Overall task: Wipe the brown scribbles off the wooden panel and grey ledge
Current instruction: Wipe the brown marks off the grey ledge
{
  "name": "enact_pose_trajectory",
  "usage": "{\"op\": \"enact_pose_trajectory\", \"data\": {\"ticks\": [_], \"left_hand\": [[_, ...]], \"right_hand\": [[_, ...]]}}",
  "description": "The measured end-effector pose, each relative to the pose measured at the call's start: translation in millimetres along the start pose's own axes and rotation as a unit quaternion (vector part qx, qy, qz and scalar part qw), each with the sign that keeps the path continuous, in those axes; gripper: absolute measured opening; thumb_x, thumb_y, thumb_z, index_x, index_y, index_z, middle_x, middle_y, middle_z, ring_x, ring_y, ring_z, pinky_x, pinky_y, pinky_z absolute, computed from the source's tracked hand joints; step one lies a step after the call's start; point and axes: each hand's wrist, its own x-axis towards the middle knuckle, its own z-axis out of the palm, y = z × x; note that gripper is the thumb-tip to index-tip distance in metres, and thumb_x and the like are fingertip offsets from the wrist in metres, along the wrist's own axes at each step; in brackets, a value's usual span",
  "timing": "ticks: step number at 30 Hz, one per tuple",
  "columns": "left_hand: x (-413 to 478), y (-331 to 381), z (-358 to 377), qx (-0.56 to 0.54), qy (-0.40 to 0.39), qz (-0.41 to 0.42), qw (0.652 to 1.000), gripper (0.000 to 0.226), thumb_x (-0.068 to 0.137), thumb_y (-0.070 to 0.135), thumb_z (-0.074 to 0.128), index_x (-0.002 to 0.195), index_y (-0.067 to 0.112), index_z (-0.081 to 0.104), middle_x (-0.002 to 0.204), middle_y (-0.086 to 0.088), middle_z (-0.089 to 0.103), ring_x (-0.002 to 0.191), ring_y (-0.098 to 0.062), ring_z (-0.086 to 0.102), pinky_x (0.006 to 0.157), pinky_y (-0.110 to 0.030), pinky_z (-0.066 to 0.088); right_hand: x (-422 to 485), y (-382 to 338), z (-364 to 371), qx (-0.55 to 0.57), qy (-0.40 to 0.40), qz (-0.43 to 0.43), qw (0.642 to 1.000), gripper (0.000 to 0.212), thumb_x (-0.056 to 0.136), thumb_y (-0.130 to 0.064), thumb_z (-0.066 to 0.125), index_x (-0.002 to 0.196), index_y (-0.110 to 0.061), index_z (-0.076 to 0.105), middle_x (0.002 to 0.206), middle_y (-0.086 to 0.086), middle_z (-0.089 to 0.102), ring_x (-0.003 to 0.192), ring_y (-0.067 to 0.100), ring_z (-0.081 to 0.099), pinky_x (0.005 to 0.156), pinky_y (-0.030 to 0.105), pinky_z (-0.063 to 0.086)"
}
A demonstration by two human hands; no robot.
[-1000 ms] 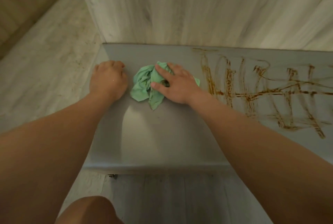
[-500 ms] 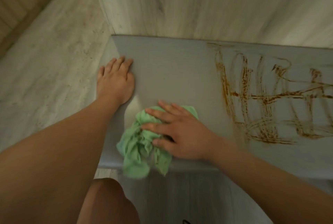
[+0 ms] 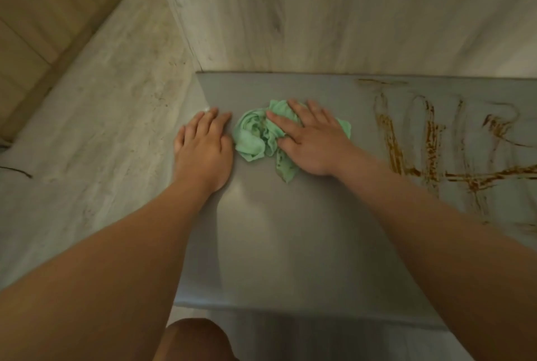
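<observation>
A crumpled green cloth (image 3: 252,137) lies on the grey ledge (image 3: 290,230), near its left end. My right hand (image 3: 311,139) presses flat on the cloth with straight, spread fingers. My left hand (image 3: 203,148) rests flat on the ledge's left edge, just left of the cloth. Brown scribbles (image 3: 430,151) cover the ledge to the right of my right hand. The pale wooden panel (image 3: 348,12) rises behind the ledge; the part in view shows no marks.
Pale wood-look floor (image 3: 87,128) spreads to the left of the ledge, with a beige wall or cabinet (image 3: 43,12) at far left. My knee (image 3: 194,340) shows below the ledge's front edge.
My right hand has pushed the cloth from the ledge's front edge back toward the panel, next to my left hand. My left hand has stayed flat at the left edge.
</observation>
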Motion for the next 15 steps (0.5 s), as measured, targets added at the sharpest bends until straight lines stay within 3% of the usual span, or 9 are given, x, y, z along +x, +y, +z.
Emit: {"op": "enact_pose_trajectory", "data": {"ticks": [5, 8, 10, 15], "left_hand": [[19, -15, -9, -0.103, -0.086, -0.009, 0.991, 0.063, 0.096, 0.041, 0.026, 0.156, 0.032, 0.042, 0.169, 0.003, 0.027, 0.157, -0.018, 0.017, 0.128, -0.036, 0.006], [33, -24, -18, -0.124, -0.16, 0.015, 0.979, 0.048, 0.11, 0.019, 0.04, 0.158, 0.02, 0.038, 0.171, -0.007, 0.02, 0.158, -0.026, 0.015, 0.129, -0.035, 0.006], [35, -21, -22, -0.104, -0.184, 0.026, 0.977, 0.05, 0.111, 0.012, 0.037, 0.161, 0.015, 0.032, 0.171, -0.013, 0.015, 0.158, -0.03, 0.015, 0.129, -0.037, 0.008], [15, -12, -16, 0.001, -0.127, 0.006, 0.992, 0.069, 0.096, 0.054, 0.022, 0.163, 0.034, 0.022, 0.173, 0.002, 0.013, 0.159, -0.019, 0.008, 0.129, -0.043, 0.004]], "right_hand": [[-20, -30, 10, 0.001, -0.013, -0.07, 0.997, 0.059, 0.103, -0.061, 0.032, 0.157, -0.062, 0.008, 0.174, -0.006, -0.003, 0.159, 0.027, -0.011, 0.127, 0.047, -0.009], [-46, -51, 15, 0.001, -0.037, -0.13, 0.991, 0.062, 0.099, -0.073, 0.034, 0.156, -0.061, 0.015, 0.174, -0.007, -0.003, 0.159, 0.024, -0.014, 0.126, 0.044, -0.013], [-71, -59, 18, -0.002, -0.047, -0.186, 0.982, 0.065, 0.095, -0.08, 0.033, 0.156, -0.06, 0.02, 0.174, -0.008, -0.001, 0.159, 0.023, -0.014, 0.126, 0.044, -0.012], [-134, -44, 31, -0.005, -0.042, -0.286, 0.957, 0.059, 0.098, -0.076, 0.036, 0.153, -0.054, 0.037, 0.174, -0.009, 0.009, 0.16, 0.02, -0.009, 0.129, 0.045, -0.004]]}}
